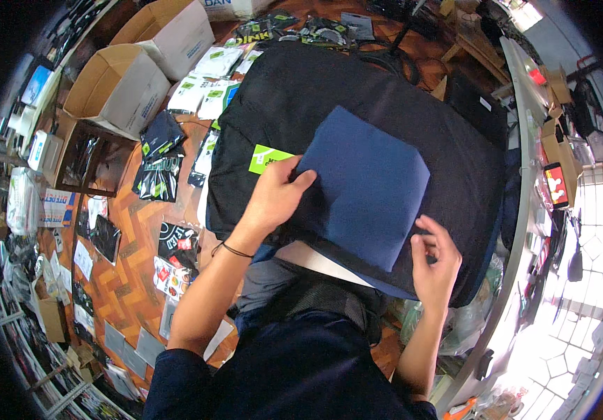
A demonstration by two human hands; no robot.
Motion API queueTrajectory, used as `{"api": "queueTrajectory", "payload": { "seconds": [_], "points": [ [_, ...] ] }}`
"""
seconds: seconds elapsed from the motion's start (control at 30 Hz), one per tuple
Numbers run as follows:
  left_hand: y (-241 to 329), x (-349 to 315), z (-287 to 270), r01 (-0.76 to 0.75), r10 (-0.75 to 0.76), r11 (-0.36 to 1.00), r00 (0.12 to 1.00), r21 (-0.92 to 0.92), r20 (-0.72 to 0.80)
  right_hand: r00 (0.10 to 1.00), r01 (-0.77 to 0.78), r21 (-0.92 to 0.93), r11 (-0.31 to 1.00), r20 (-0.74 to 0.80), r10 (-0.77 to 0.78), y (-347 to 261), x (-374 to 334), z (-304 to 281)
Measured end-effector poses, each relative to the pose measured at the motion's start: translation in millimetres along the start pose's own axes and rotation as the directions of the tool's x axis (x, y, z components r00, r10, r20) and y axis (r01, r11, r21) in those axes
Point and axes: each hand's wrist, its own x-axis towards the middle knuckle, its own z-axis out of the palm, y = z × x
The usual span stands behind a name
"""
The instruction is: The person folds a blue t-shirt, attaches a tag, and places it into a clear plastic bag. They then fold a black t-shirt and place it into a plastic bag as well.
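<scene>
A folded navy-blue cloth (364, 185), flat and smooth with straight creased edges, lies on a black cloth-covered surface (287, 84) in front of me. My left hand (278, 192) is at its left edge, thumb and fingers closed on the fabric there. Beside that hand a bright green card (266, 158) rests on the black cover, partly hidden by the fingers. My right hand (436, 260) hovers by the lower right edge of the blue cloth, fingers bent and slightly apart, with nothing visible in them.
Open cardboard boxes (116, 91) stand at the far left. Packaged garments (158, 178) lie on the wooden floor (123, 280) to the left. A pale board edge (329, 264) shows below the cover. Along the right runs a white counter (518, 231), near a bright barred window (588, 245).
</scene>
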Motion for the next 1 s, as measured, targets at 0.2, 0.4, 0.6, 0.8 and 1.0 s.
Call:
{"api": "queueTrajectory", "payload": {
  "seconds": [0.2, 0.4, 0.6, 0.8, 1.0],
  "points": [
    [9.4, -1.0, -20.0, -0.098, 0.092, 0.991, 0.994, 0.091, 0.063, 0.992, 0.029, -0.06, 0.998, 0.126, -0.022, 16.3, -36.2, 9.3],
    [10.4, -10.2, -32.0, -0.149, 0.136, 0.931, 0.989, 0.333, 0.061, 0.999, 0.023, -0.155, 0.988, 0.044, -0.017, 32.8, -55.1, 28.9],
    [5.5, -16.4, -35.9, -0.146, 0.143, 0.91, 0.989, 0.387, 0.038, 0.994, 0.068, -0.185, 0.98, -0.074, -0.083, 57.6, -71.3, 47.5],
    [6.0, -27.2, -33.1, -0.189, 0.233, 0.836, 0.972, 0.515, -0.021, 0.991, 0.099, -0.282, 0.954, 0.116, -0.068, 52.2, -69.6, 30.7],
    [49.3, -30.5, -11.8, -0.306, 0.501, 0.584, 0.865, 0.752, -0.037, 0.996, 0.034, 0.077, 0.996, 0.079, -0.04, 63.6, 1.8, -31.6]
  ]
}}
